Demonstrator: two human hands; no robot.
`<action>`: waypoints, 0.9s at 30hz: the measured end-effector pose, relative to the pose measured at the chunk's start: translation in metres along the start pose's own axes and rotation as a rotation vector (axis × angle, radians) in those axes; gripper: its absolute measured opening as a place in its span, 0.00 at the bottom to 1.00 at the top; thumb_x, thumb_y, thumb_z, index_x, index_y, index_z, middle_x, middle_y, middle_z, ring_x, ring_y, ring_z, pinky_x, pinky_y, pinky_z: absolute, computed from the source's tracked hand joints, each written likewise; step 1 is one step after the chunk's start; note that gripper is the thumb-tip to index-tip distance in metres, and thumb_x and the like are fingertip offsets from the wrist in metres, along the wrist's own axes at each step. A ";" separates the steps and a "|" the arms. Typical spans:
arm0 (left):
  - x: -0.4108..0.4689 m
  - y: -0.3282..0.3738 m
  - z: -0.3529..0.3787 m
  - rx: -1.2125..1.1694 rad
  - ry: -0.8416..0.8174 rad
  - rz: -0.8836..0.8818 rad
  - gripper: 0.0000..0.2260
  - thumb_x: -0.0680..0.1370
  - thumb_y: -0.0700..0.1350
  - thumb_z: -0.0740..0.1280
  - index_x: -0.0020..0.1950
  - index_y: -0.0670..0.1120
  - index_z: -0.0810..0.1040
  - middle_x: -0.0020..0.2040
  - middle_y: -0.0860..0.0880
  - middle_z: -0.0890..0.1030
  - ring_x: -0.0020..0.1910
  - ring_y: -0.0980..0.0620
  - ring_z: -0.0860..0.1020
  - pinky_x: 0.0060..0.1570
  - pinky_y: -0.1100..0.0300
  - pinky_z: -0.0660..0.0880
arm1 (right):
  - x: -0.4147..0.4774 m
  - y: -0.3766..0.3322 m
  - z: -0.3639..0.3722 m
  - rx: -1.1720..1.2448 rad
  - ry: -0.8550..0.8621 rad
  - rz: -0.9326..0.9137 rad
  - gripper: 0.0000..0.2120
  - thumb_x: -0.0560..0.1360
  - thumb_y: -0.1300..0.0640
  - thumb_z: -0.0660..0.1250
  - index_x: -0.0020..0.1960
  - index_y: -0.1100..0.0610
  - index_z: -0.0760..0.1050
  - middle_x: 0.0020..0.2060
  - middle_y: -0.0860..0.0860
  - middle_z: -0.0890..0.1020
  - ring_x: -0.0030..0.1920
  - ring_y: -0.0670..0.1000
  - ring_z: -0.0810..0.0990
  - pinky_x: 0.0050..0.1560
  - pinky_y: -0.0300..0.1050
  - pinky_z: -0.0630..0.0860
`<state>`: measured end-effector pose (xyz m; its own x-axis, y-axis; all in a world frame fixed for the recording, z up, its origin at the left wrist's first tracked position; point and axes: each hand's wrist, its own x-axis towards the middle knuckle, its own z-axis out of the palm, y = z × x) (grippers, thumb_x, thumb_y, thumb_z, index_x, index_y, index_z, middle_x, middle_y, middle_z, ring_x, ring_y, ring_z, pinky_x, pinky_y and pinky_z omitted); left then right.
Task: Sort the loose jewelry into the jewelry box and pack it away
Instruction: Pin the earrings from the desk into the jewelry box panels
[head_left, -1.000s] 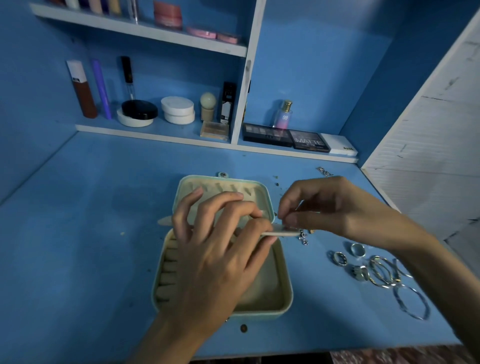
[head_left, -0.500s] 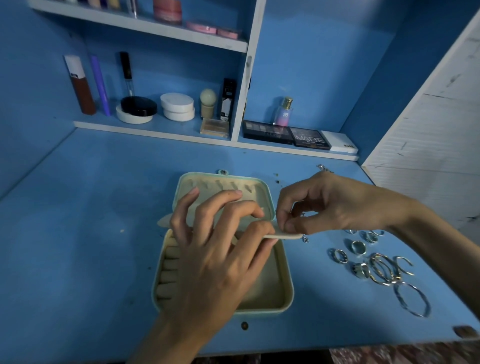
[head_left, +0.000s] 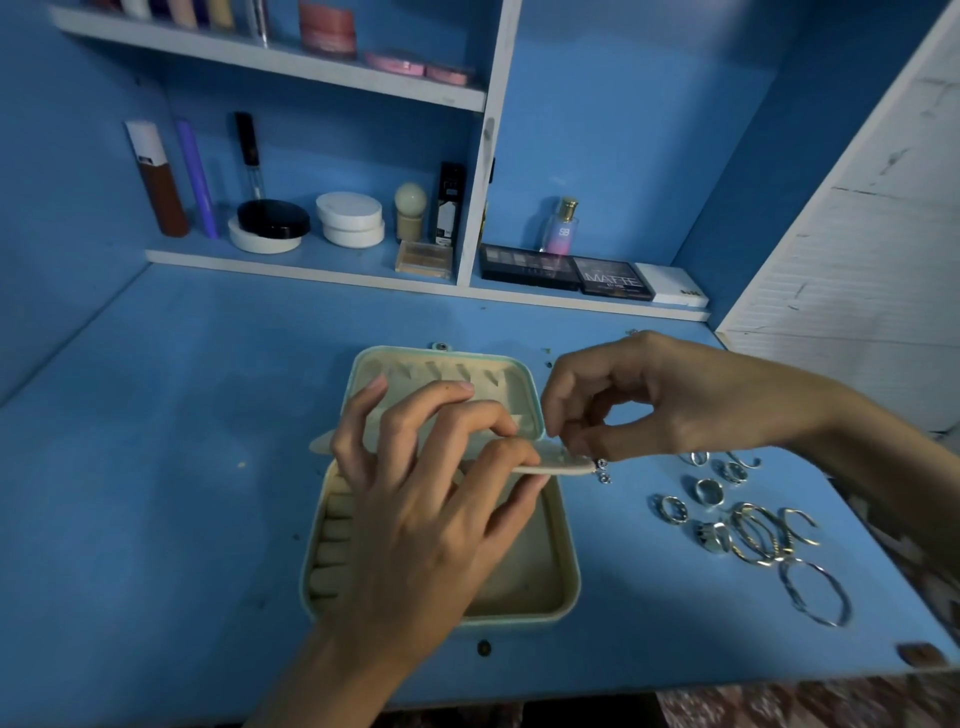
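Beyond the left hand, on the low shelf at the back, stand a brown bottle (head_left: 156, 182) with a white cap, a purple tube (head_left: 196, 179), a black compact (head_left: 272, 218) on a white one, two stacked white pots (head_left: 350, 218), a pale sponge (head_left: 410, 208) and a black carton (head_left: 449, 202). On the blue table (head_left: 156, 467) the jewelry box (head_left: 566, 571) lies open under the left hand (head_left: 426, 535), its lid (head_left: 441, 371) tipped back on the far side. The palm covers much of the cream tray, so only the padded ring rolls along the left wall show. The left hand's fingers are curled and spread. Its forefinger and thumb pinch a thin cream flap (head_left: 556, 464) that spans the box at the hinge and sticks out past both sides. Just right of it, the right hand (head_left: 675, 400) is raised with thumb and forefinger pinching the flap's right tip, the other fingers loosely bent. Small silver studs (head_left: 602, 470) hang at that tip, directly below the right fingertips. Far beyond the right hand sit a perfume bottle (head_left: 561, 226), dark palettes (head_left: 613, 278) and a white case (head_left: 672, 291). Below the right wrist, near it, loose silver rings (head_left: 709, 491) lie scattered on the table, with a large bangle (head_left: 813, 590) nearest the table's front edge.
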<state>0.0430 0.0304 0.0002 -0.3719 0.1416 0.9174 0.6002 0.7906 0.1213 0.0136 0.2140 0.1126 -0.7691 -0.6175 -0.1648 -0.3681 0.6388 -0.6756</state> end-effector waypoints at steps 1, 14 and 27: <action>0.000 0.000 0.000 0.001 0.001 0.001 0.07 0.75 0.51 0.71 0.44 0.50 0.76 0.51 0.55 0.73 0.59 0.49 0.71 0.68 0.47 0.56 | 0.001 -0.001 -0.001 -0.009 -0.009 -0.004 0.07 0.73 0.68 0.68 0.46 0.58 0.78 0.37 0.54 0.81 0.38 0.54 0.79 0.48 0.50 0.77; -0.002 0.000 -0.002 -0.006 0.008 -0.013 0.08 0.76 0.52 0.70 0.45 0.51 0.73 0.51 0.55 0.73 0.60 0.49 0.70 0.68 0.45 0.57 | 0.014 -0.007 -0.001 -0.124 -0.140 0.037 0.07 0.65 0.55 0.65 0.40 0.57 0.78 0.33 0.49 0.79 0.33 0.43 0.75 0.43 0.57 0.76; 0.005 -0.003 -0.008 -0.105 -0.109 -0.010 0.14 0.69 0.39 0.70 0.52 0.50 0.73 0.52 0.53 0.74 0.59 0.48 0.70 0.61 0.53 0.62 | 0.010 0.002 -0.003 -0.053 -0.061 0.066 0.06 0.72 0.66 0.68 0.42 0.56 0.80 0.35 0.50 0.81 0.35 0.45 0.77 0.48 0.58 0.76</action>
<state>0.0448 0.0241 0.0070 -0.4499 0.2022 0.8699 0.6648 0.7262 0.1750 0.0036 0.2102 0.1117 -0.7601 -0.5990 -0.2520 -0.3464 0.7015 -0.6228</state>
